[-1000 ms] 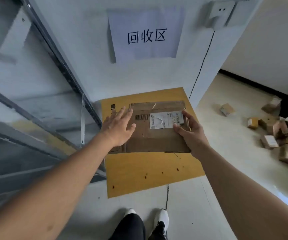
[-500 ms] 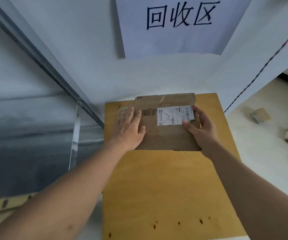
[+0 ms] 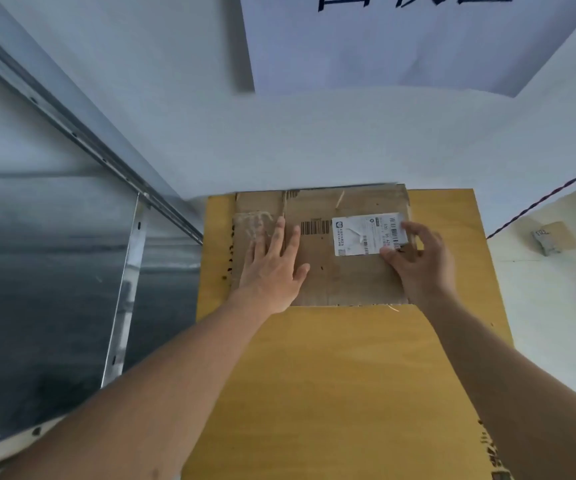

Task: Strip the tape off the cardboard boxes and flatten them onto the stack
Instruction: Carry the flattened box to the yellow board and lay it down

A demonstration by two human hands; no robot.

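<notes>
A flattened brown cardboard box (image 3: 345,275) with a white shipping label (image 3: 362,233) lies on a large yellow cardboard sheet (image 3: 342,375), pushed against the white wall. My left hand (image 3: 272,271) presses flat on the box's left part, fingers straight. My right hand (image 3: 421,261) rests on the box's right edge, its fingertips on the label's right end. A patch of tape residue (image 3: 252,223) shows near the box's top left corner.
A metal shelf frame (image 3: 123,306) stands to the left of the yellow sheet. A paper sign (image 3: 400,39) hangs on the wall above. A small cardboard box (image 3: 553,237) lies on the floor at the right. A dark cord (image 3: 549,195) runs down the wall corner.
The view has moved closer and lower. The flattened box has slid back until it touches the wall, and both hands have followed it; the right hand's fingers now lie over the label's end.
</notes>
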